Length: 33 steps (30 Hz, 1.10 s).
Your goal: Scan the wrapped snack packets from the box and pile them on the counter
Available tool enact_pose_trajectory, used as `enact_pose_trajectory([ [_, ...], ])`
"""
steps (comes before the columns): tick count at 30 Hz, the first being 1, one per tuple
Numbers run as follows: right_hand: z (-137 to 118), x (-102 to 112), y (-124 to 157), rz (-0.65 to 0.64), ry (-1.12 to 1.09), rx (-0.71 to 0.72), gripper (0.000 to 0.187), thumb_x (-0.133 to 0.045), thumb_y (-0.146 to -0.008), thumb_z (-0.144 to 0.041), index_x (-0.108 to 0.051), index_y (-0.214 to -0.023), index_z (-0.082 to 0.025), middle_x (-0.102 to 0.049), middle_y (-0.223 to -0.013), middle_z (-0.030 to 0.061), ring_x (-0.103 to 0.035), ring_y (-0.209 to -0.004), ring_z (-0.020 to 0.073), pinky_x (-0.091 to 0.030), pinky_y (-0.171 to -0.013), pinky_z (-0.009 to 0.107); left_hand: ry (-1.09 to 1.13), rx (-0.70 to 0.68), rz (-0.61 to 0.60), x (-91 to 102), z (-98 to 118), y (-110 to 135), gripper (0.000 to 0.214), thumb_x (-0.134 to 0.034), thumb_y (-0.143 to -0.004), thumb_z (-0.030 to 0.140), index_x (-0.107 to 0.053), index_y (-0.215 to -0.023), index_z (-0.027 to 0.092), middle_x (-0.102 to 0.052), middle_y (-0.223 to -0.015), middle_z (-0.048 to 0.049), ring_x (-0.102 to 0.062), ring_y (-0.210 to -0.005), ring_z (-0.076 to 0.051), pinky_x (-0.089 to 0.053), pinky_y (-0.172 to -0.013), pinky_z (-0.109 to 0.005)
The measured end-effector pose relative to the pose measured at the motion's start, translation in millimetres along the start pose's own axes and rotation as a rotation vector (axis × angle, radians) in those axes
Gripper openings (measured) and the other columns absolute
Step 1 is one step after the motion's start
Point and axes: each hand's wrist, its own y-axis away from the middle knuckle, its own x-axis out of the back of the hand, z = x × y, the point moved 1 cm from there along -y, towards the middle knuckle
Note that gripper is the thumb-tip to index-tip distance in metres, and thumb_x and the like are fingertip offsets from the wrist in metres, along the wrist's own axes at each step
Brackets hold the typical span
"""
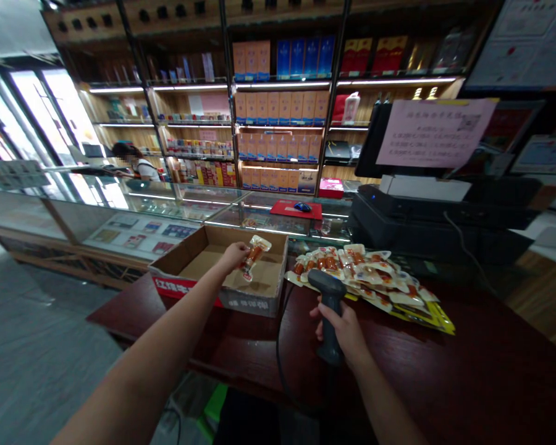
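Observation:
In my left hand (234,256) is a clear vacuum-sealed snack packet (256,254) with reddish-brown food inside. My fingers pinch its left side, and it hangs over the open cardboard box (250,304). The box's visible floor is bare brown card. A dark barcode scanner (330,315) is gripped upright by my right hand (345,327), its head tilted up and to the left, with a cable trailing down beside the box. Just behind the scanner lies a pile of similar sealed packets (366,272), with yellow packaging (421,316) under its right end.
The dark red wooden table (421,377) carries the box and pile. Behind stand a black checkout machine (440,216) with a pink notice (435,133), and a glass counter (189,198) with a red mat (285,210). A person (143,167) sits far left. A green stool (215,402) is below.

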Motion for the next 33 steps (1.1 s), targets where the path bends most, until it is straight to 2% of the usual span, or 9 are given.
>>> enact_pose_trajectory([
  [2,-0.4,0.1,0.5,0.004,0.000,-0.002,0.045,-0.071,-0.062,-0.045,-0.053,-0.091,-0.016,-0.067,-0.064,0.0018,-0.054,-0.034,0.0132,-0.044,-0.033,0.025,0.288,0.037,0.069,-5.1,15.2,7.2,0.015,-0.062,-0.067,0.020,-0.049,-0.060,0.016,-0.042,-0.044,0.0059,-0.037,-0.039,-0.006,-0.031,-0.043,-0.017],
  [5,-3.7,-1.7,2.3,0.012,-0.007,0.002,0.046,-0.071,-0.062,-0.046,-0.053,-0.091,-0.016,-0.067,-0.064,0.0017,-0.054,-0.034,0.0130,-0.044,-0.032,0.025,0.644,0.149,0.002,-23.7,40.7,23.9,0.011,-0.057,-0.072,0.019,-0.048,-0.066,0.017,-0.045,-0.048,0.0049,-0.040,-0.038,-0.006,-0.033,-0.040,-0.017],
  [9,-10.7,-5.5,5.9,0.007,-0.019,0.007,0.046,-0.071,-0.061,-0.045,-0.053,-0.091,-0.016,-0.067,-0.064,0.0018,-0.054,-0.034,0.0130,-0.044,-0.032,0.024,0.997,0.290,-0.306,-57.2,60.6,46.5,0.009,-0.045,-0.075,0.012,-0.048,-0.067,0.015,-0.046,-0.052,0.0016,-0.038,-0.037,-0.006,-0.029,-0.035,-0.014],
  [12,-16.1,-7.8,8.5,-0.005,-0.023,0.025,0.045,-0.071,-0.061,-0.045,-0.054,-0.090,-0.015,-0.067,-0.063,0.0015,-0.053,-0.034,0.0127,-0.044,-0.033,0.024,1.216,0.343,-0.543,-73.9,57.8,56.3,0.007,-0.047,-0.071,0.010,-0.047,-0.066,0.014,-0.042,-0.054,0.0008,-0.033,-0.038,-0.005,-0.020,-0.031,-0.012],
  [15,-21.8,-11.1,10.8,-0.040,-0.020,0.039,0.045,-0.071,-0.061,-0.045,-0.054,-0.092,-0.015,-0.067,-0.064,0.0015,-0.054,-0.034,0.0125,-0.044,-0.033,0.024,1.400,0.371,-0.671,-77.8,48.5,59.1,0.008,-0.053,-0.068,0.010,-0.047,-0.070,0.015,-0.037,-0.057,0.0024,-0.033,-0.041,-0.004,-0.020,-0.032,-0.011],
  [18,-28.9,-15.8,12.4,-0.072,-0.025,0.053,0.046,-0.071,-0.061,-0.045,-0.055,-0.093,-0.016,-0.068,-0.066,0.0014,-0.054,-0.035,0.0123,-0.044,-0.033,0.024,1.430,0.406,-0.706,-74.9,42.9,59.0,0.009,-0.053,-0.071,0.009,-0.047,-0.073,0.016,-0.032,-0.057,0.0035,-0.030,-0.042,-0.004,-0.020,-0.032,-0.012],
  [24,-41.7,-21.3,14.8,-0.113,-0.027,0.083,0.039,-0.071,-0.062,-0.043,-0.056,-0.086,-0.016,-0.067,-0.064,0.0011,-0.053,-0.035,0.0119,-0.042,-0.034,0.024,1.459,0.419,-0.749,-72.9,43.5,59.1,0.008,-0.050,-0.073,0.008,-0.048,-0.075,0.016,-0.033,-0.056,0.0033,-0.031,-0.042,-0.005,-0.020,-0.032,-0.011],
  [29,-44.0,-29.8,23.6,-0.259,-0.004,0.088,0.037,-0.068,-0.065,-0.040,-0.054,-0.089,-0.016,-0.068,-0.068,0.0016,-0.053,-0.036,0.0112,-0.043,-0.036,0.023,1.438,0.414,-0.694,-76.0,38.4,54.7,0.006,-0.047,-0.074,0.009,-0.050,-0.074,0.014,-0.034,-0.054,0.0029,-0.033,-0.041,-0.005,-0.019,-0.031,-0.012],
  [33,-43.5,-38.0,28.8,-0.282,0.013,0.055,0.035,-0.067,-0.066,-0.040,-0.054,-0.087,-0.017,-0.067,-0.067,0.0007,-0.053,-0.036,0.0105,-0.041,-0.036,0.022,1.405,0.400,-0.650,-77.8,34.9,50.6,0.006,-0.046,-0.076,0.014,-0.052,-0.074,0.014,-0.036,-0.054,0.0021,-0.032,-0.040,-0.005,-0.019,-0.030,-0.013],
])
